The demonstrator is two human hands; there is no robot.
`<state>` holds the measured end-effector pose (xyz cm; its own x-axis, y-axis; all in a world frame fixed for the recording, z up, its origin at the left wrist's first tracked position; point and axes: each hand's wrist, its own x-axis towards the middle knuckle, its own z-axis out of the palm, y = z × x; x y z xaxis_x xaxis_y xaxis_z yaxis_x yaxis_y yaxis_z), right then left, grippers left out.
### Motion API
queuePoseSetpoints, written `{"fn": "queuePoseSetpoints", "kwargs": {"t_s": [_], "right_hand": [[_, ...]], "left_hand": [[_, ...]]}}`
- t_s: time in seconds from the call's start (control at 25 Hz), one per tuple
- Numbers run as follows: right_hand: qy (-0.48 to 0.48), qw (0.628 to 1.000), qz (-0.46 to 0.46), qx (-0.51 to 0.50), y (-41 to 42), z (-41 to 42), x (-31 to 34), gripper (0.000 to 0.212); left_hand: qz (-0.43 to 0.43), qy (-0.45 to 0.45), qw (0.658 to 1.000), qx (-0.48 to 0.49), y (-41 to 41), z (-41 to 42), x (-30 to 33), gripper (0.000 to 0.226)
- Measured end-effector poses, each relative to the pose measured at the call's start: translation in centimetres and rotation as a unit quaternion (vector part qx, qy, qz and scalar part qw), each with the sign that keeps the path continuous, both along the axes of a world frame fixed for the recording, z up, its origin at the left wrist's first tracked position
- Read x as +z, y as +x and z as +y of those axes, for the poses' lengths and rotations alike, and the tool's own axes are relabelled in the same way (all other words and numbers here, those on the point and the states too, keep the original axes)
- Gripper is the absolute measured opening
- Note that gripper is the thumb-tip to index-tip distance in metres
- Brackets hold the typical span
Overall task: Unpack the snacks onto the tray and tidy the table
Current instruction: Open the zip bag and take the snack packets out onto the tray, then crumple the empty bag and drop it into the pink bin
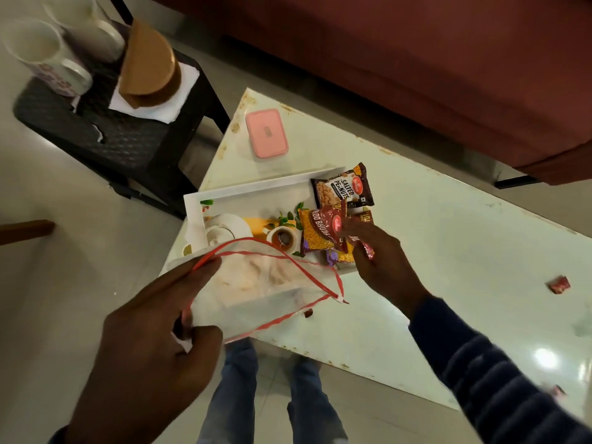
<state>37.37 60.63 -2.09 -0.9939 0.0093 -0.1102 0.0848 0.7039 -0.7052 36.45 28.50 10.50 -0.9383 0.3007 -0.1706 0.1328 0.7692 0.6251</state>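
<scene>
A white tray [243,190] printed with a teapot picture lies on the white table [448,251]. In its right end lie a salted peanuts packet [342,189] and a yellow-and-maroon snack packet [315,232]. My right hand [374,254] is over the tray's right end, fingers closed on a small red-wrapped snack packet [362,243]. My left hand [153,334] grips the edge of a thin white bag with red handles [272,293], held open just in front of the tray.
A pink lidded box [267,133] sits at the table's far-left corner. Red wrapper scraps [558,284] lie at the right, a small one [308,313] beside the bag. A black stool [105,123] with mugs stands at left, a maroon sofa [416,59] behind.
</scene>
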Motion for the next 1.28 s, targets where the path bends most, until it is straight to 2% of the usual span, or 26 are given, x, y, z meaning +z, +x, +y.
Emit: {"fn": "queuePoseSetpoints", "kwargs": {"t_s": [0.04, 0.08, 0.12, 0.2, 0.24, 0.32, 0.4, 0.48, 0.56, 0.64, 0.68, 0.76, 0.84, 0.92, 0.96, 1.04, 1.08, 1.16, 1.2, 1.24, 1.28], "right_hand": [[-0.070, 0.996, 0.002, -0.048, 0.8, -1.1, 2.4, 0.029], [-0.100, 0.993, 0.014, -0.058, 1.3, -2.2, 5.4, 0.036], [-0.095, 0.995, 0.022, -0.035, 1.6, -3.3, 8.6, 0.054], [-0.011, 0.998, 0.027, 0.052, 1.9, -5.7, 15.3, 0.103], [0.046, 0.994, 0.034, 0.093, 1.7, -6.6, 18.3, 0.120], [0.129, 0.980, 0.041, 0.145, 0.8, -8.3, 23.6, 0.130], [0.164, 0.975, 0.054, 0.142, -0.4, -9.1, 28.4, 0.127], [0.176, 0.977, 0.059, 0.110, -1.0, -9.0, 33.5, 0.113], [0.171, 0.979, 0.069, 0.085, -0.7, -8.8, 38.0, 0.086], [0.147, 0.981, 0.102, 0.070, -0.4, -8.4, 41.9, 0.045], [0.129, 0.984, 0.110, 0.062, -0.4, -8.1, 43.7, 0.030], [0.107, 0.985, 0.131, 0.044, -0.6, -7.3, 47.8, 0.016], [0.100, 0.980, 0.168, 0.024, -1.2, -6.3, 51.5, 0.010], [0.086, 0.976, 0.198, -0.009, -1.7, -4.9, 55.0, 0.013], [0.072, 0.975, 0.208, -0.025, -1.8, -4.3, 56.6, 0.018], [0.021, 0.978, 0.203, -0.037, -2.1, -3.6, 58.9, 0.024], [-0.027, 0.981, 0.187, -0.036, -2.0, -3.5, 59.9, 0.023], [-0.157, 0.975, 0.149, -0.041, -1.6, -4.0, 61.2, 0.022], [-0.228, 0.963, 0.131, -0.058, -1.5, -4.4, 61.7, 0.022], [-0.305, 0.942, 0.108, -0.089, -1.4, -4.7, 62.2, 0.022], [-0.385, 0.911, 0.071, -0.130, -1.3, -4.9, 62.7, 0.021]], "left_hand": [[0.002, 0.018, 1.000, 0.006, -0.4, 0.4, 1.1, 0.067], [0.010, 0.034, 0.999, 0.007, -0.9, 0.7, 2.4, 0.073], [0.011, 0.038, 0.999, 0.006, -1.2, 1.0, 3.9, 0.075], [0.032, 0.036, 0.999, -0.003, -2.0, 1.9, 7.9, 0.069], [0.041, 0.042, 0.998, -0.006, -2.3, 2.2, 10.3, 0.066], [0.059, 0.055, 0.997, -0.022, -2.8, 2.6, 15.1, 0.060], [0.086, 0.069, 0.993, -0.033, -3.3, 3.0, 19.7, 0.055], [0.111, 0.104, 0.988, -0.033, -3.5, 3.1, 24.8, 0.046], [0.138, 0.143, 0.980, -0.028, -3.2, 3.0, 29.7, 0.039], [0.151, 0.185, 0.971, -0.020, -3.0, 2.7, 33.3, 0.041], [0.147, 0.210, 0.966, -0.015, -2.8, 2.6, 34.6, 0.045], [0.138, 0.282, 0.949, 0.017, -2.3, 2.2, 36.6, 0.066], [0.122, 0.380, 0.911, 0.105, -1.9, 2.1, 37.3, 0.081], [0.094, 0.458, 0.854, 0.227, -1.2, 2.9, 37.3, 0.071], [0.052, 0.474, 0.837, 0.268, -0.8, 3.5, 37.4, 0.071], [-0.079, 0.494, 0.828, 0.254, -0.3, 5.0, 37.1, 0.114], [-0.127, 0.514, 0.814, 0.237, -0.1, 5.9, 37.5, 0.123], [-0.149, 0.531, 0.796, 0.250, -0.1, 6.8, 38.5, 0.113], [-0.151, 0.534, 0.800, 0.228, -0.3, 7.0, 38.8, 0.112], [-0.169, 0.538, 0.799, 0.208, -0.7, 7.5, 39.3, 0.119], [-0.219, 0.560, 0.779, 0.177, -1.4, 8.2, 39.7, 0.123]]}}
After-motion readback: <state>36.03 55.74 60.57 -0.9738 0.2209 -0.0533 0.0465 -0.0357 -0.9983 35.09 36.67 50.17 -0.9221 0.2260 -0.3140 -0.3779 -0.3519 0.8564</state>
